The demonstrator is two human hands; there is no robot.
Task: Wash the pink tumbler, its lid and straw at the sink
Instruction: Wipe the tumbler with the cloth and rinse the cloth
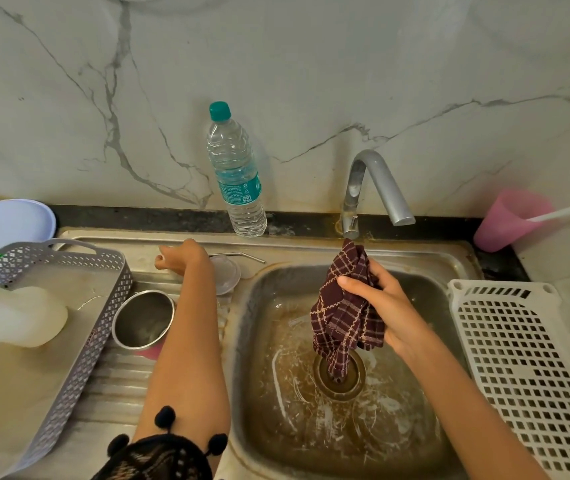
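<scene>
The pink tumbler stands on the steel drainboard left of the basin, its steel inside facing up and a strip of pink showing below the rim. Its clear lid lies behind my left forearm, and the bent metal straw lies just beyond it. My left hand reaches to the back of the drainboard with its fingers curled; nothing shows in it. Over the sink, my right hand grips a maroon checked cloth that hangs from under the tap down to the drain.
A steel tap rises behind the basin, with a water bottle beside it. A grey basket with a white spray bottle is at the left, a white plate behind it. At the right are a white perforated tray and a pink cup.
</scene>
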